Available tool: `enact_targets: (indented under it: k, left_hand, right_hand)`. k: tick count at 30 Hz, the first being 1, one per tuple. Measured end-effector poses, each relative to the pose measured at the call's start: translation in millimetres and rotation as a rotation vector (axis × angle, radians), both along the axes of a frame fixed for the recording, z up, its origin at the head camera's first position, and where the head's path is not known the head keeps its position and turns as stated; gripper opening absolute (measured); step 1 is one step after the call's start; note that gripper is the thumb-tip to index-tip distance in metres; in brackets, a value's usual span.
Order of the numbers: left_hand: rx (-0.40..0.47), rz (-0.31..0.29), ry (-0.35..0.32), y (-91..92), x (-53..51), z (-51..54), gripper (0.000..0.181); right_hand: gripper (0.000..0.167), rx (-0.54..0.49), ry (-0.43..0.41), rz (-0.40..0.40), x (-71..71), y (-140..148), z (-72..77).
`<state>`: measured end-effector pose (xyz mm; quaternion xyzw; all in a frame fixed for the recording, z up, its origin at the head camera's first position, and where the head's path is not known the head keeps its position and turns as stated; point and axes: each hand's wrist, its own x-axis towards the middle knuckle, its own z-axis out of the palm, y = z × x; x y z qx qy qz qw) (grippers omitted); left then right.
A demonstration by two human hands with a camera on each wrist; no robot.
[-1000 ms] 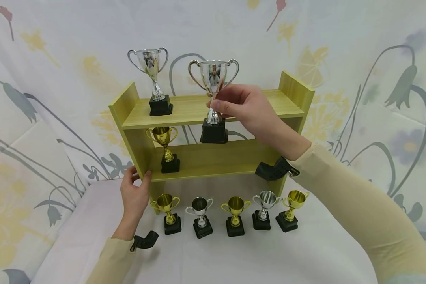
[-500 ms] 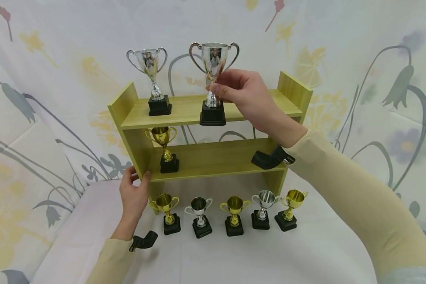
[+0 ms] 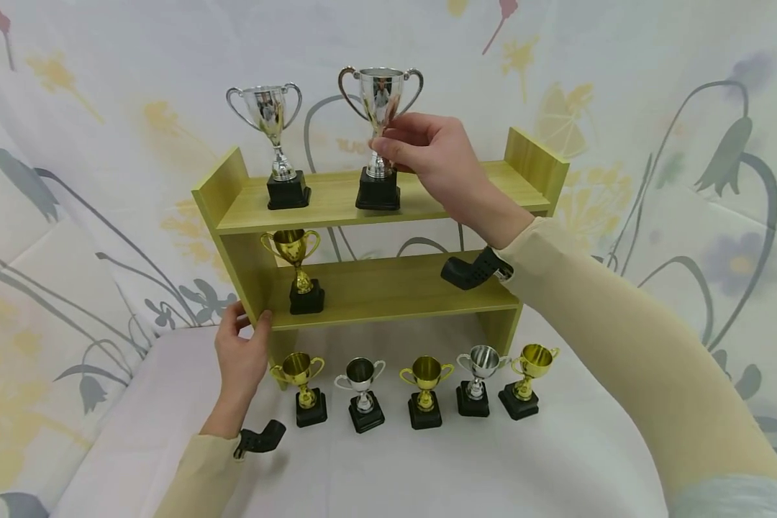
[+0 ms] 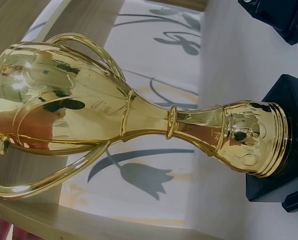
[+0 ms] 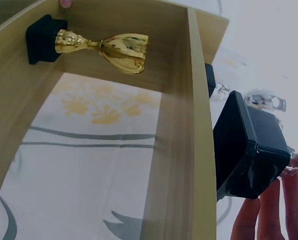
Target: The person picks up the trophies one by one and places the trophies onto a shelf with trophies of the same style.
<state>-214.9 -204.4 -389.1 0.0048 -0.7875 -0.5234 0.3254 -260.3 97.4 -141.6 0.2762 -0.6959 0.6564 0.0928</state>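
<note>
My right hand pinches the stem of a silver trophy, which is upright at the top shelf; in the right wrist view its black base is at the board's edge, and whether it touches the board I cannot tell. To its left another silver trophy stands on the same shelf. My left hand grips the left side panel of the wooden rack at middle shelf height. Beside that panel, a gold trophy stands on the middle shelf.
Several small trophies stand in a row on the white cloth before the rack: a gold one at left, a silver one, another gold one, then a silver and a gold at right. A patterned cloth hangs behind.
My right hand has raised the silver trophy from in front of the rack to top shelf level, moving it slightly left and farther back. My left hand has stayed on the side panel.
</note>
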Motion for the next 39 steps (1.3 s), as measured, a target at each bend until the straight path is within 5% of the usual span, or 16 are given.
enact_targets:
  k: [19,39]
  left_hand:
    - [0.019,-0.001,-0.029,0.4,0.7,0.8,0.036]
    - [0.027,0.004,-0.038,0.6,0.1,0.2,0.036]
  right_hand:
    - [0.035,-0.006,-0.074,-0.064,-28.3,-16,4.8]
    - [0.034,0.0,-0.192,0.003,-30.5,-44,7.0]
